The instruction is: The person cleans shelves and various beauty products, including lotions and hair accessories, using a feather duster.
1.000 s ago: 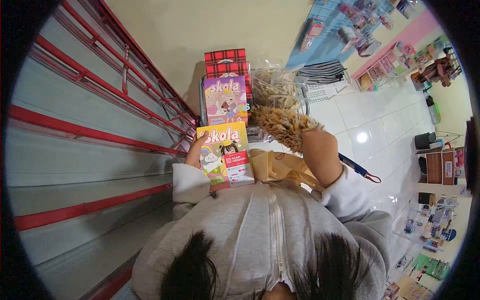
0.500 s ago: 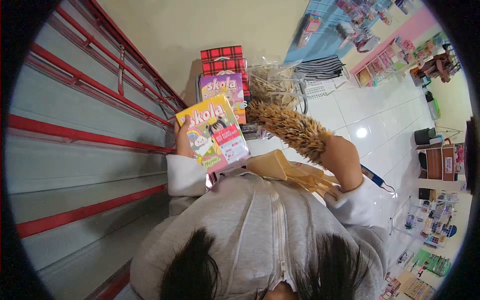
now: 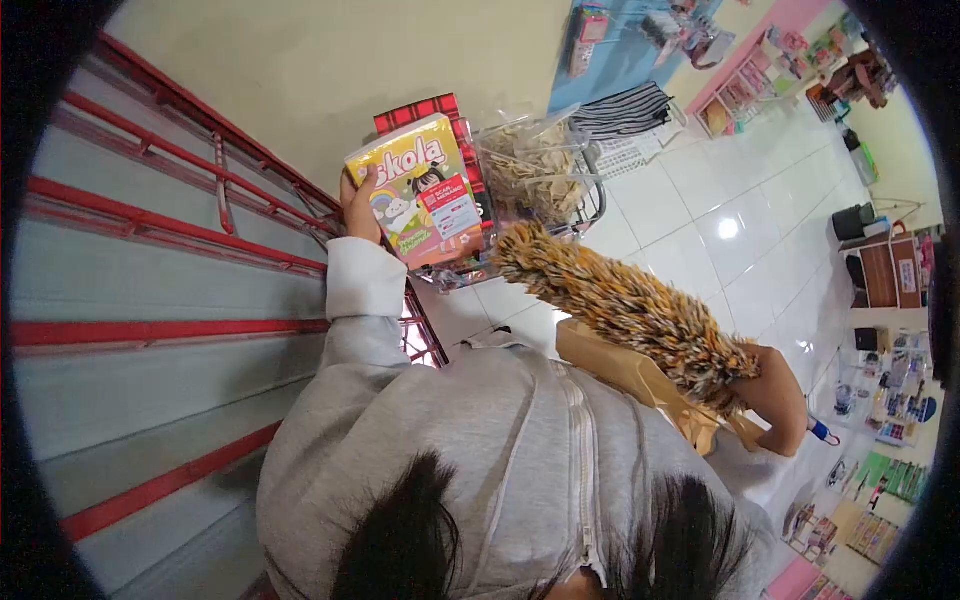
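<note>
My left hand (image 3: 360,205) is closed on the left edge of a yellow and pink "skola" notebook pack (image 3: 415,190), thumb on top. The pack lies over the stack, in front of a red plaid box (image 3: 455,105). In my right hand (image 3: 775,400) is a feather duster (image 3: 630,305), with brown and tan mottled fluff pointing left toward the stack. Its blue handle end (image 3: 822,430) sticks out below the fist. Close under the duster a tan bag (image 3: 620,370) hangs beside my right forearm.
Red-edged metal shelves (image 3: 170,330) run along my left. Beyond the pack stands a clear bag of beige dried material (image 3: 535,170) in a basket, with striped cloth (image 3: 625,110) next to it. White tiled floor (image 3: 680,230) stretches right toward stocked displays (image 3: 890,390).
My left hand has moved the yellow notebook pack forward over the stack, covering the purple pack. My right hand has drawn the duster to the right and back, toward my body.
</note>
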Tool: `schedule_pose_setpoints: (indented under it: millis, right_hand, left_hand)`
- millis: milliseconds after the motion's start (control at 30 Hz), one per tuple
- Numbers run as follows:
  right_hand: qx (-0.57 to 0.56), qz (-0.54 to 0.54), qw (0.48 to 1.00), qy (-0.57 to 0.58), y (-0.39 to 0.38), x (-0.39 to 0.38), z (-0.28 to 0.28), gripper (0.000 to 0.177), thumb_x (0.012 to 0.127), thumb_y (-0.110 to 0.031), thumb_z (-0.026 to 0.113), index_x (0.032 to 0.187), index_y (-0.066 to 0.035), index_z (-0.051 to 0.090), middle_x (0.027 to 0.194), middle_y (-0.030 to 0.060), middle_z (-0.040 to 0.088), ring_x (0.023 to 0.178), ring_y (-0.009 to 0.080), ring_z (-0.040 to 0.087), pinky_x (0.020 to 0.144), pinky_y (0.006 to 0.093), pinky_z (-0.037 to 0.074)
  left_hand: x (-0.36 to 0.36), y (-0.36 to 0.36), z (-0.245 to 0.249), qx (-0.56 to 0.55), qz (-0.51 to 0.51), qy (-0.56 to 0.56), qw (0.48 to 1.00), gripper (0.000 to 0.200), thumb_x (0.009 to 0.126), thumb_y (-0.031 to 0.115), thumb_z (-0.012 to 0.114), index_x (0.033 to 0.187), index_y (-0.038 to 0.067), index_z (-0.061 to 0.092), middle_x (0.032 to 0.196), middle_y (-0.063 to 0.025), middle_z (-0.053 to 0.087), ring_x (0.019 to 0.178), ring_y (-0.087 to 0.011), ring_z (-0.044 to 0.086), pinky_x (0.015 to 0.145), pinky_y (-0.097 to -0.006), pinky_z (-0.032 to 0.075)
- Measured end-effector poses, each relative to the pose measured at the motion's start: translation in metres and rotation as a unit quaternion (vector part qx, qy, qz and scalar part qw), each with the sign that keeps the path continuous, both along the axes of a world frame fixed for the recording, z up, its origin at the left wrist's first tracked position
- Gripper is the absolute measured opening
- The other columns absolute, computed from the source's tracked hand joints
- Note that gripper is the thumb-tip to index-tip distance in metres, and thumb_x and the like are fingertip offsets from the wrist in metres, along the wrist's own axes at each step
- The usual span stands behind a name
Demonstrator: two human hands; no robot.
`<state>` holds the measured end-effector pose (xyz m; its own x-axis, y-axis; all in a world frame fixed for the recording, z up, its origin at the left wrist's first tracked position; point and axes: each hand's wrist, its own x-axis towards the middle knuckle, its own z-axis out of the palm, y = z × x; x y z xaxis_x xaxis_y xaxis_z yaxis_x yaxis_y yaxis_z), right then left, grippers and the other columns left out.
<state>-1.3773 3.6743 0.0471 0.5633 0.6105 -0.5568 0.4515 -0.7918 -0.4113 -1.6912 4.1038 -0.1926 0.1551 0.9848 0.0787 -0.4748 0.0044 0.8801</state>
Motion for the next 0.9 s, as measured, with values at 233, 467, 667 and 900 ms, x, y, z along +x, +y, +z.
schedule_pose_setpoints:
  millis: [233,467,667,900]
  right_hand:
    - [0.004,-0.137,0.989,0.061,-0.030,0.001,0.008,0.021,0.070,0.003,0.060,0.091,0.003,0.064,0.065,0.0008,0.061,0.053,0.0065,0.053,0.046,0.0233,0.042]
    - [0.013,-0.164,0.985,0.053,-0.045,0.005,-0.011,0.024,0.068,0.007,0.057,0.091,0.004,0.063,0.073,0.0039,0.064,0.063,0.0094,0.059,0.057,0.0247,0.048]
    - [0.020,-0.184,0.981,0.066,-0.045,0.006,-0.018,0.027,0.066,0.007,0.057,0.093,0.006,0.062,0.078,0.0053,0.065,0.070,0.0119,0.060,0.067,0.0271,0.050]
    - [0.007,-0.156,0.984,0.083,-0.016,0.005,-0.008,0.023,0.067,0.005,0.058,0.089,0.003,0.062,0.070,0.0034,0.063,0.060,0.0091,0.057,0.055,0.0247,0.046]
  left_hand:
    - [0.031,0.011,-0.040,-0.002,-0.020,0.050,0.999,0.031,0.087,0.013,0.066,0.113,0.003,0.053,0.105,-0.0055,0.060,0.092,-0.0130,0.057,0.080,-0.0264,0.045]
    - [0.026,0.028,-0.067,-0.033,-0.082,0.047,0.995,0.031,0.088,0.014,0.064,0.115,0.004,0.052,0.104,-0.0061,0.061,0.089,-0.0146,0.060,0.075,-0.0279,0.049]
    - [0.015,0.031,-0.081,-0.056,-0.079,0.066,0.993,0.033,0.090,0.018,0.061,0.118,0.005,0.052,0.105,-0.0063,0.061,0.090,-0.0145,0.060,0.076,-0.0269,0.049]
    - [0.014,0.040,-0.085,0.008,-0.038,0.168,0.985,0.038,0.087,0.022,0.065,0.119,0.003,0.055,0.112,-0.0089,0.059,0.095,-0.0142,0.058,0.079,-0.0271,0.047]
